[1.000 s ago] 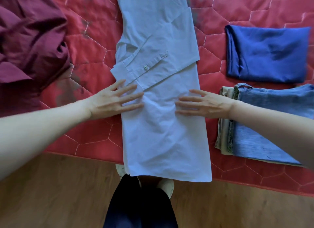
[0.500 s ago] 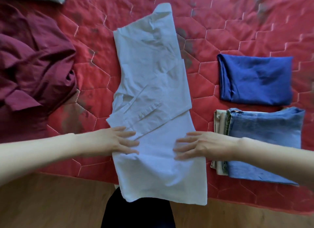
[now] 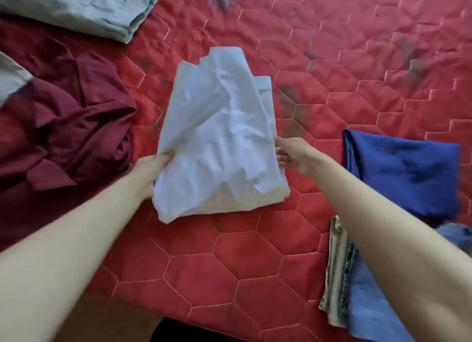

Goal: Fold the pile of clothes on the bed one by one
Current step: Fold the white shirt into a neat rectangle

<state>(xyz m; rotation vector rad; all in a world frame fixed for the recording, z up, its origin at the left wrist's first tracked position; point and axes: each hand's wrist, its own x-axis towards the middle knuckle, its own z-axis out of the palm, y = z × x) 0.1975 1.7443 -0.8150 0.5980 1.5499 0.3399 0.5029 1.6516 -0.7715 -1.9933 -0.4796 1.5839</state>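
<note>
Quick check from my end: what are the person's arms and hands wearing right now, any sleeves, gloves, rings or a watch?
Nothing shows on them. The left hand and right hand are bare, with no gloves and no rings visible. Both forearms are uncovered all the way to the frame edge, with no sleeve, cuff, watch or bracelet in view. Nails look short and unpainted where visible.

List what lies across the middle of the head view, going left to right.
Maroon shirt → left hand → white shirt → right hand → blue folded cloth. All lie on the red bedspread; both hands grip the white shirt's side edges.
</note>
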